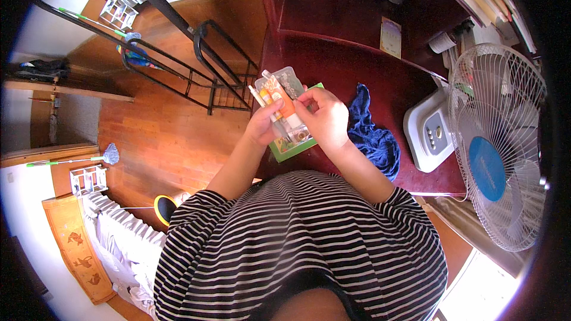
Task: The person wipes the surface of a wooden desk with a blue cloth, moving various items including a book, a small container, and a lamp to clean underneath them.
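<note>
My left hand (264,122) is closed around a white pen (257,96), a yellow tube-like item (266,98) and an orange-and-white packet or case (282,93), its thumb across them. Under these lies a clear plastic case (291,81) with small things inside. Beneath the case, a green-edged book or board (294,154) shows over the dark red desk. My right hand (323,113) pinches with thumb and forefinger at the right edge of the orange piece; whatever small item sits between the fingertips is too small to tell.
A crumpled dark blue cloth (374,133) lies on the desk (321,64) right of my hands. Farther right stands an electric fan (495,151) with a white base (430,131). A card (391,38) leans at the shelf edge. Black metal rails (200,84) stand left of the desk.
</note>
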